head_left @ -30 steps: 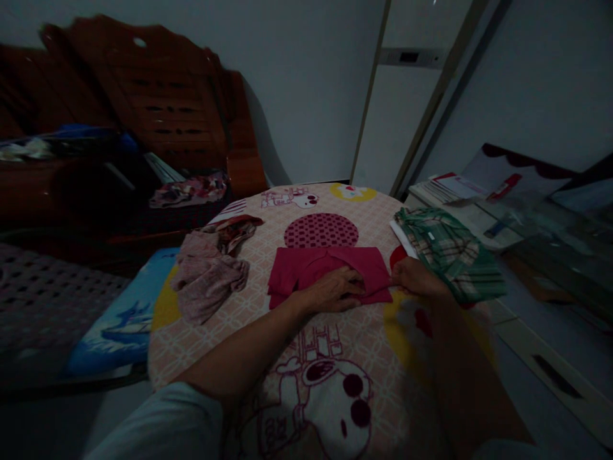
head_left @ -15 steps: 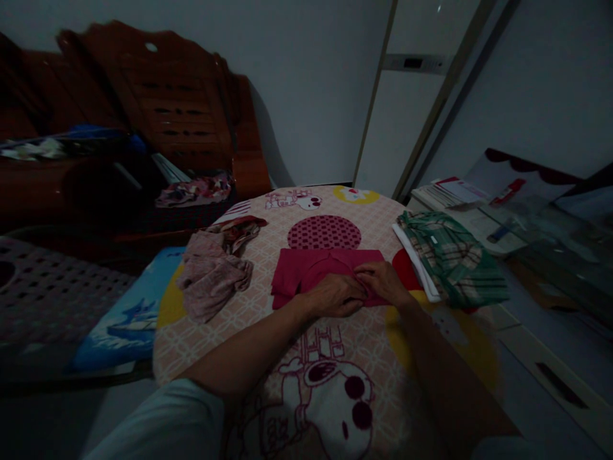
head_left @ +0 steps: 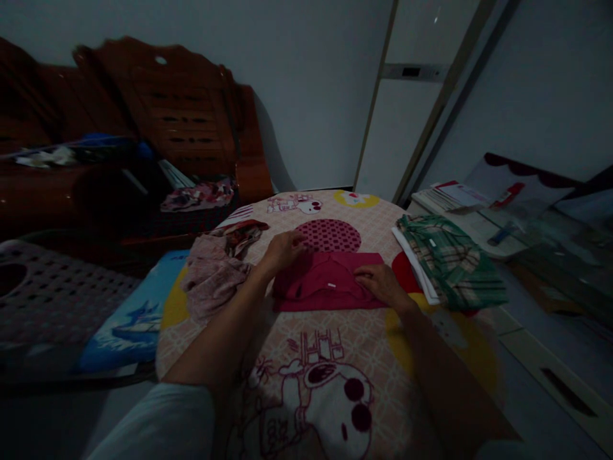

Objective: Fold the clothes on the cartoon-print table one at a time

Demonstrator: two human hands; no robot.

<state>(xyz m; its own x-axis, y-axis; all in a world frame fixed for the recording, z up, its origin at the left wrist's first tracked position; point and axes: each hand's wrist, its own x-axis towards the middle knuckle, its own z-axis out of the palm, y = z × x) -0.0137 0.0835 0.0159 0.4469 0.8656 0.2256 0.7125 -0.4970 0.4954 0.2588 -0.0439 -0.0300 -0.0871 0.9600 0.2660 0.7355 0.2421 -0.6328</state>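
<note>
A folded pink shirt (head_left: 316, 295) lies flat on the round table, its neckline and a small white label (head_left: 331, 285) facing up. My left hand (head_left: 283, 250) is over the shirt's far left corner, fingers loosely bent and apart, with nothing visible in them. At the right side of the neckline, my right hand (head_left: 380, 282) has its fingers closed on the pink fabric. Left of the shirt is a crumpled dusty-pink garment (head_left: 213, 271). Folded clothes with a green plaid shirt (head_left: 453, 259) on top lie to the right.
A patterned cloth (head_left: 330, 348) covers the table. Wooden seating (head_left: 177, 121) with clothes on it stands at the back left, near a blue cushion (head_left: 138, 313). A pale cabinet (head_left: 407, 128) stands behind. Papers (head_left: 453, 195) lie on a side surface at right.
My left hand has left the neckline and moved left and away from me to the shirt's far left corner. The white label now shows. My right hand stays by the neckline.
</note>
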